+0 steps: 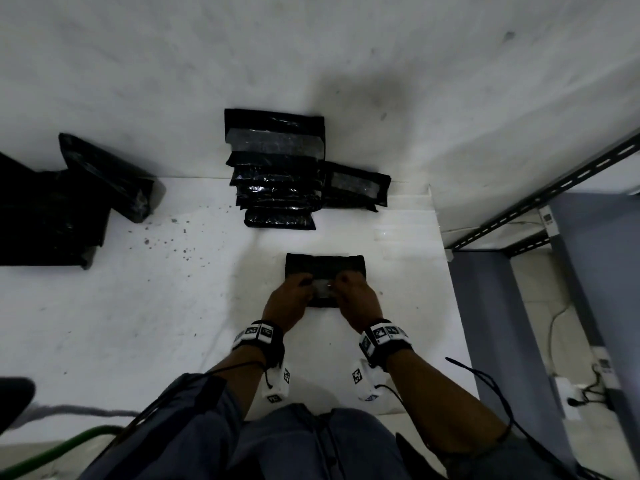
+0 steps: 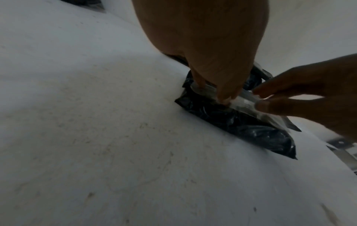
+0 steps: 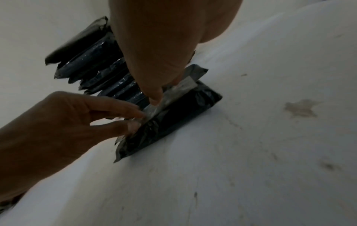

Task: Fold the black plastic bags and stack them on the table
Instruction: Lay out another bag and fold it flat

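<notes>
A folded black plastic bag [image 1: 325, 268] lies on the white table [image 1: 138, 306] just ahead of me. A pale grey strip [image 2: 239, 102] runs along its top. My left hand [image 1: 306, 284] pinches that strip near the bag's middle, between thumb and fingers [image 3: 133, 122]. My right hand [image 1: 337, 284] pinches the same strip [image 3: 173, 93] right beside it, its fingertips [image 2: 258, 105] closed on the edge. Both wrists hover above the near edge of the bag [image 3: 173, 122], whose near part is hidden under the hands in the head view.
A leaning stack of several folded black bags [image 1: 277, 188] stands against the wall, with one more folded bag [image 1: 356, 185] on its right. Unfolded black bags [image 1: 48, 216] lie at the far left. The table's right edge [image 1: 457, 306] borders a metal shelf frame [image 1: 554, 188].
</notes>
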